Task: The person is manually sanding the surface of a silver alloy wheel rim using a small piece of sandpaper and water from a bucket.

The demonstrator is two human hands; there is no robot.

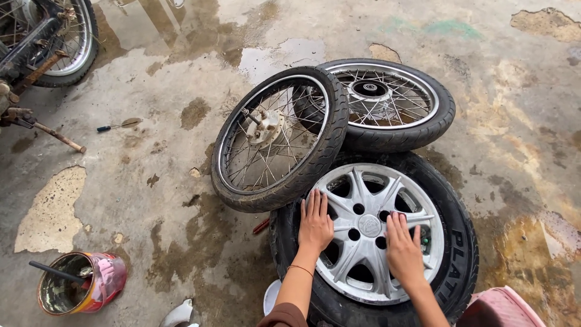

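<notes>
Down on the wet, stained concrete floor (181, 79), seen from the head camera, a car wheel (375, 236) lay flat, its black tyre wrapped round a silver alloy rim with broad spokes and a ring of bolt holes about the hub. Both hands rested on that rim, palms down and fingers spread flat, holding nothing. The left hand (315, 223) lay on the rim's left side, fingers pointing away from the person toward the leaning tyre above it, with a thin orange band at the wrist. The right hand (402, 248) lay just right of the hub, its fingertips touching the bolt holes.

A spoked motorcycle wheel (279, 138) leaned tilted, its lower edge resting on the upper left of the car wheel's tyre. Behind it a second spoked wheel (387, 103) lay flat, touching both the others.

At the lower left stood a rusty red tin can (91, 284) with a dark stick poking out of it. A screwdriver (118, 126) lay well apart on the floor at the left. Part of a motorcycle (42, 42) showed in the upper left corner. A pink plastic object (502, 306) sat at the lower right edge, just beside the car wheel.
</notes>
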